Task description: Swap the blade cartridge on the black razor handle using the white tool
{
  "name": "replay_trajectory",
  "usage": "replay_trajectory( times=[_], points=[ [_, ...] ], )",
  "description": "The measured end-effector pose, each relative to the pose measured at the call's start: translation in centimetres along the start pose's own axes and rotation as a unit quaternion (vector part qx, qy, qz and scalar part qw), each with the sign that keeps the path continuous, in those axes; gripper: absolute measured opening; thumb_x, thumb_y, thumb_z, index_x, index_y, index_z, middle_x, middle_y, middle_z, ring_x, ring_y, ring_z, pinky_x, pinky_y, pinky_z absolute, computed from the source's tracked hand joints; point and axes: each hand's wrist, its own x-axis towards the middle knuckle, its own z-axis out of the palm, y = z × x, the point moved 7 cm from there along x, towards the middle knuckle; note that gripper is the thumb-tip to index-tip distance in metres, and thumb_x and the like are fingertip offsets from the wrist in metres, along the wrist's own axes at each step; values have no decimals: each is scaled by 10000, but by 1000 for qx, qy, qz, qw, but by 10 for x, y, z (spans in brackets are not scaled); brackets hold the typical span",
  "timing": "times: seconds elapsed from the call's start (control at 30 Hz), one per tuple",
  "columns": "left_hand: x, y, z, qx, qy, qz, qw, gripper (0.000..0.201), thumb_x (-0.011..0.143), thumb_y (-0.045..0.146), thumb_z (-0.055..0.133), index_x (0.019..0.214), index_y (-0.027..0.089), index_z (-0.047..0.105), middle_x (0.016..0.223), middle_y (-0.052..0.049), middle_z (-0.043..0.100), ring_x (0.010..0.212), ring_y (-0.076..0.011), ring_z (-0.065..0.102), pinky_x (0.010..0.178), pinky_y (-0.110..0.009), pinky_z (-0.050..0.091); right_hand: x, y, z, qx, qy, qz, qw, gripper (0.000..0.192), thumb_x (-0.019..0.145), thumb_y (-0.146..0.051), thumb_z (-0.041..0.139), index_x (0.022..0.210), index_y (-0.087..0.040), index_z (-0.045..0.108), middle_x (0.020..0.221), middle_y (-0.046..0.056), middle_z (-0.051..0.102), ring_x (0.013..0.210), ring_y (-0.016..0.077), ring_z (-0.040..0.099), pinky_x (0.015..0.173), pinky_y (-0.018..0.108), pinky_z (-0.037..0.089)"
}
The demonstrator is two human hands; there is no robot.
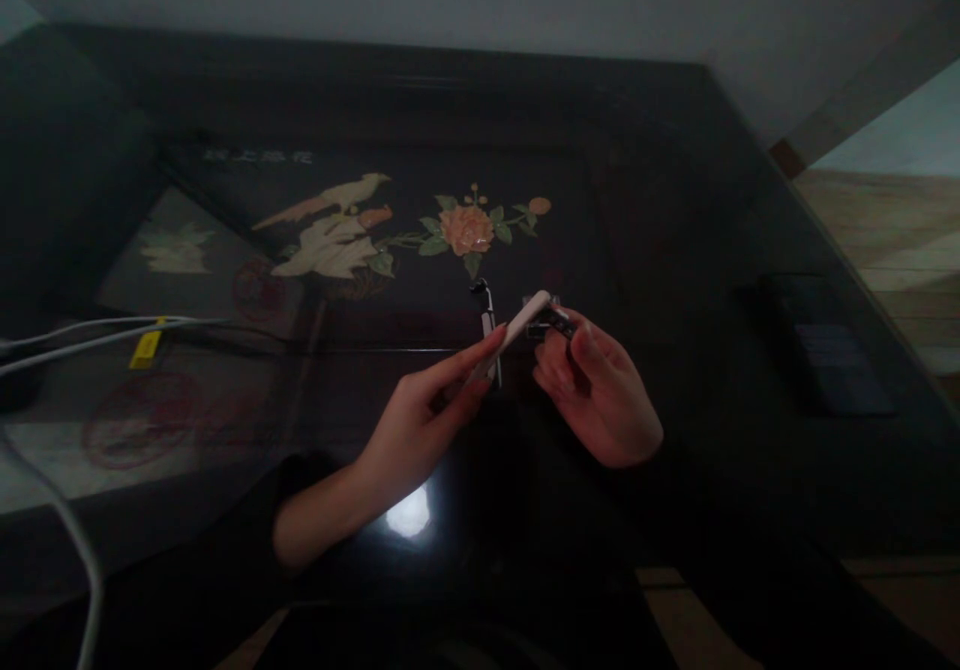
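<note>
- Dim room; a glossy black worktop [675, 200] with an inlaid bird [330, 225] and flower [466, 229] fills the frame.
- White cables [90, 332] at left edge.
- Left hand [420, 420], centre, pinches a slim white stick [517, 328].
- Right hand [596, 390] grips a small dark metal piece [553, 322] touching the stick's tip; whether they are joined is unclear.
- A small dark object [484, 305] behind the hands is too dim to identify.

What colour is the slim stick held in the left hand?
White, seen in the head view: the slim white stick pinched in the left hand.
</note>
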Motion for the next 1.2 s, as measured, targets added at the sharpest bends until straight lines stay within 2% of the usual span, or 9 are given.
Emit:
replay_trajectory(
  times=[0.1, 0.2, 0.3, 0.47, 0.6, 0.77, 0.97, 1.07, 1.2],
  points=[
    [-1, 2, 3, -9, -7, 12, 1000, 466, 902, 179, 557, 1368, 193, 575, 686, 27, 642, 492, -65, 395, 444, -165, 345, -1, -1, 0, -17, 6, -4, 1000, 328, 784, -441, 741, 989, -194, 678, 485, -82, 442, 447, 88, 292, 446, 266, 204],
    [-2, 5, 4, -9, -15, 23, 1000, 467, 905, 172, 557, 1371, 205, 571, 888, -24, 742, 609, -92, 559, 558, -185, 473, -1, -1, 0, -23, 8, -3, 1000, 369, 784, -449, 739, 1033, -184, 683, 493, -81, 436, 454, 84, 284, 444, 260, 202],
    [-4, 8, 6, -5, -30, 40, 999, 460, 914, 162, 554, 1372, 204, 569, 1050, -52, 754, 838, -151, 678, 736, -237, 549, -1, -1, -1, -28, 12, 3, 1000, 383, 778, -454, 743, 1048, -189, 684, 493, -83, 436, 449, 79, 286, 436, 255, 209],
    [-6, 15, 9, 15, -61, 83, 995, 473, 925, 130, 546, 1390, 214, 548, 1209, -50, 720, 1039, -183, 687, 910, -270, 540, -1, 0, -2, -38, 19, 10, 999, 394, 774, -464, 744, 1055, -198, 672, 509, -93, 419, 439, 64, 324, 424, 240, 230],
    [-4, 16, 9, 22, -63, 93, 993, 462, 936, 136, 533, 1394, 199, 541, 1249, -53, 703, 1055, -180, 688, 923, -271, 540, -2, 0, -2, -27, 16, 11, 999, 414, 753, -468, 762, 1052, -195, 673, 505, -90, 437, 444, 67, 318, 433, 244, 226],
    [-1, 13, 5, 32, -29, 79, 996, 438, 927, 131, 534, 1361, 185, 573, 1218, -49, 719, 1097, -201, 676, 949, -303, 536, -1, 0, 0, -28, 2, 7, 1000, 378, 788, -458, 729, 1039, -182, 668, 496, -81, 436, 458, 85, 296, 438, 259, 215],
    [2, 12, 0, 36, -8, 71, 997, 441, 922, 107, 532, 1357, 164, 570, 1278, -64, 687, 1136, -205, 658, 979, -303, 515, -1, -1, 2, -22, -5, 2, 1000, 320, 801, -446, 727, 981, -192, 654, 496, -85, 441, 447, 82, 298, 445, 260, 215],
    [3, 11, -3, 38, 7, 61, 997, 446, 918, 112, 541, 1359, 172, 569, 1264, -68, 694, 1122, -207, 660, 935, -292, 535, -1, -2, 2, -15, -5, -3, 1000, 306, 784, -439, 746, 947, -199, 649, 492, -88, 444, 442, 81, 283, 446, 260, 211],
    [3, 10, -4, 36, 14, 59, 998, 446, 913, 116, 550, 1352, 186, 581, 1154, -70, 740, 1007, -192, 694, 832, -273, 568, -1, -1, 1, -8, 1, -1, 1000, 320, 758, -440, 766, 946, -203, 660, 482, -86, 462, 441, 84, 282, 448, 261, 203]
  ],
)
